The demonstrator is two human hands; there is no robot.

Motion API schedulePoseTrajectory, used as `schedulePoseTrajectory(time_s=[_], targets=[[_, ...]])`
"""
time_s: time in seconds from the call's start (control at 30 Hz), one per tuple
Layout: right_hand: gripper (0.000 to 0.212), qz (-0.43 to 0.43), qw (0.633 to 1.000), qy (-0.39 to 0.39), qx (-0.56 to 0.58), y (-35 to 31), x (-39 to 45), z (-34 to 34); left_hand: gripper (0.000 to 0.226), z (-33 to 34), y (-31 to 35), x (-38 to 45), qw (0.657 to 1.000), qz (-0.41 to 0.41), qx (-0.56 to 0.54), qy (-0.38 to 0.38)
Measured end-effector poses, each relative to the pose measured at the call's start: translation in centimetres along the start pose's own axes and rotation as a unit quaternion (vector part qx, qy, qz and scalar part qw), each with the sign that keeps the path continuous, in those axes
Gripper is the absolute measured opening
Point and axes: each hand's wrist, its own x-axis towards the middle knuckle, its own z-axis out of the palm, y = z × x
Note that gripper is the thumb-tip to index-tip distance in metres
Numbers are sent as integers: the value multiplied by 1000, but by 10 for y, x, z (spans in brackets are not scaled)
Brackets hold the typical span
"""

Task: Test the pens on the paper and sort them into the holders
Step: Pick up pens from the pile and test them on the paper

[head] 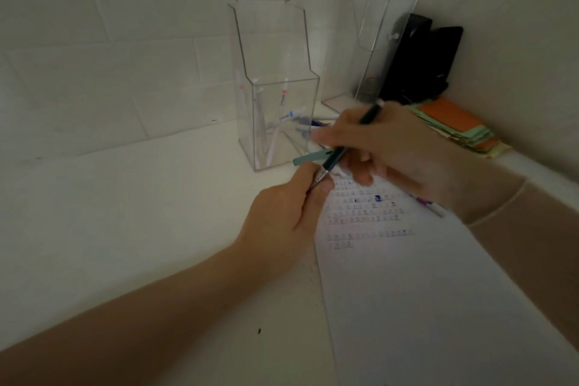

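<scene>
A dark green pen (366, 122) slants above the top of the white paper (423, 291). My right hand (391, 150) grips its barrel, and my left hand (282, 216) pinches its silver tip end. A light teal pen (310, 157) pokes out leftward under my right hand; which hand holds it I cannot tell. Rows of small test marks (366, 216) cover the upper paper. A clear holder (279, 122) with several pens stands just behind my hands. A second clear holder (366, 50) stands farther back right. Another pen (432, 208) lies on the paper under my right wrist.
Loose pens (316, 124) lie on the counter between the two holders. A black object (419, 59) stands in the back right corner. A stack of orange and green papers (460, 128) lies beside it. White tiled walls close in behind and right.
</scene>
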Motion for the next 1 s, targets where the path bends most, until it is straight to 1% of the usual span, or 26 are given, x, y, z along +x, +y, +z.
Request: schedulePoseTrajectory(time_s=[0.07, 0.13, 0.2, 0.23, 0.3, 0.43, 0.5, 0.57, 0.63, 0.67, 0.73, 0.8, 0.87, 0.93, 1.0], targets=[[29, 27, 999, -5, -26, 15, 2, 13, 36, -2, 2, 0, 1000, 19, 0, -5], [28, 46, 999, -11, 24, 24, 4, 21, 32, -4, 4, 0, 999, 22, -28, 0], [27, 40, 996, -24, 82, 28, 4, 23, 19, -4, 3, 0, 999, 19, -46, 9], [30, 38, 993, -37, 106, 28, 4, 22, 16, -4, 3, 0, 998, 15, -53, 11], [36, 37, 988, -59, 141, 28, 2, 20, 25, -3, 2, 0, 997, 2, -76, 16], [31, 43, 986, -78, 140, 27, -4, 16, 34, -2, -1, 1, 993, -11, -111, 23], [33, 41, 993, -50, 102, 27, -6, 14, 38, -1, -2, 2, 995, -21, -95, 17], [33, 34, 994, 34, 98, 29, -7, 9, 43, -2, -2, 3, 997, -39, -69, 19], [30, 36, 974, 132, 180, 33, -9, -2, 36, -4, -1, 6, 995, -73, -61, 25], [28, 39, 959, 161, 228, 36, -11, -7, 31, -6, -2, 7, 994, -92, -61, 25], [23, 46, 945, 169, 277, 44, -19, -12, 27, -6, -3, 10, 992, -117, -55, 4], [16, 58, 950, 139, 275, 56, -29, -10, 28, -4, -6, 11, 991, -126, -44, -22], [12, 65, 960, 121, 245, 67, -40, -3, 25, -1, -8, 10, 991, -125, -30, -44], [15, 64, 966, 139, 211, 75, -47, 4, 22, 0, -8, 8, 993, -101, -18, -65], [20, 54, 965, 175, 189, 82, -48, 10, 20, 1, -7, 6, 994, -67, 4, -89]])
